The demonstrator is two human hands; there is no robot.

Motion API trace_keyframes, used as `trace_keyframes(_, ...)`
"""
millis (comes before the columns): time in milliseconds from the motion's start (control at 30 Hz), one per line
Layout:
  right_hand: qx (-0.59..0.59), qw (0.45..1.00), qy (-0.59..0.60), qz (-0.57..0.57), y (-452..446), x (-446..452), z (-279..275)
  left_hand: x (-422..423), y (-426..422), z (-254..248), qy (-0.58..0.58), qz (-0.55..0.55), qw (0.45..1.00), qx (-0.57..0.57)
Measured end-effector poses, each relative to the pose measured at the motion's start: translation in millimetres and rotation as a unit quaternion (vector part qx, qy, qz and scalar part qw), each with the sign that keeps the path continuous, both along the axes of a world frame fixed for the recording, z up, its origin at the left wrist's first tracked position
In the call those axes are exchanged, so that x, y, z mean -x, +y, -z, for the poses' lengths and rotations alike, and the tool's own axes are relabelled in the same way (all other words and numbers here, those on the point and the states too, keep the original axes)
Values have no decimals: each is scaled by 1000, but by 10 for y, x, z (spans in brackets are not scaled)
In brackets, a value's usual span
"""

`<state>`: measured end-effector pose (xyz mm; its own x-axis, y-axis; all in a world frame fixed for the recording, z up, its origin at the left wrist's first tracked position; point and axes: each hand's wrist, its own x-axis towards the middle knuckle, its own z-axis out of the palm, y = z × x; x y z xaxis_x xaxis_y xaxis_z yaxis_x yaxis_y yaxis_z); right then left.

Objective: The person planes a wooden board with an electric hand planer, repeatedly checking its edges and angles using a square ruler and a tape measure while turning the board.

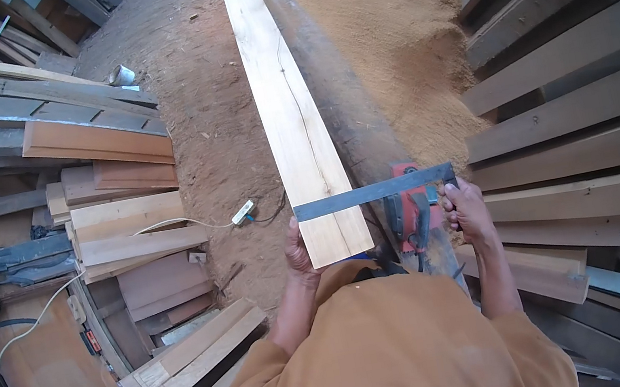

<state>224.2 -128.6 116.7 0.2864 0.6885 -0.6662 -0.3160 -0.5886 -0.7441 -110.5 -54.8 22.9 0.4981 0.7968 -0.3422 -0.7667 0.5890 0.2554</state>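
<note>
Pale board: it lies lengthwise away from me [306, 128], its near end just in front of my waist and its far end running out past the top of the view, leaning a little to the left.
Board face: bare light wood, with a dark crack wandering along the grain and a few knots.
Metal square: its blade [367, 192] crosses the board near the close end, roughly at right angles to the long axis, and reaches out beyond the right edge, over the red power tool.
Left hand: mine is at the board's left edge, near the close end [298, 251], touching it; the fingers are partly hidden, so I can't tell how far they are closed.
Right hand: mine is closed around the dark end of the square [467, 208], off to the board's right.
Red power tool: it sits right of the board [413, 213], on a long, dusty beam [346, 114] that runs beside the board.
Ground: brown dirt on the left [209, 128], a spread of tan sawdust on the right [382, 34].
Socket block: white, on the dirt to my left [243, 212], with a pale cable.
Room: stacked planks on the left [139, 226], more long planks in a row on the right [573, 149].
</note>
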Motion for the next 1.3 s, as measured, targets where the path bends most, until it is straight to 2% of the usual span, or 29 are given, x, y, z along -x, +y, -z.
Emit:
trace_keyframes(400, -3, 1000, 19, -1, -21, -67, 117, -18, 14, -83, -50, 13, 999, 7)
trace_keyframes(500, -59, 996, 66, 33, -1, -10, 83, 63, 22, -78, -60, 10, 998, 21)
trace_keyframes(633, -249, 968, 17, 10, 214, 185, 193, 68, 48, -405, -32, 41, 999, -11)
trace_keyframes(767, -251, 952, -131, -114, 708, 443, -42, 161, 97, -567, 38, 76, 996, -15)
trace_keyframes(867, -282, 909, -230, -203, 1158, 670, -121, 279, 83, -547, 147, 119, 981, -37)
trace_keyframes(967, -353, 845, -324, -236, 1578, 947, -188, 196, 14, -893, 225, 158, 958, -76)
trace_keyframes(1067, -414, 833, -279, -240, 1810, 1182, -123, 54, -80, -1127, 200, 156, 962, -96)
trace_keyframes(1200, -379, 856, -257, -239, 1846, 1233, -6, 49, -190, -1029, 188, 147, 966, -99)
trace_keyframes(1300, -356, 857, -266, -259, 1822, 1188, -122, 57, -233, -984, 239, 161, 953, -94)
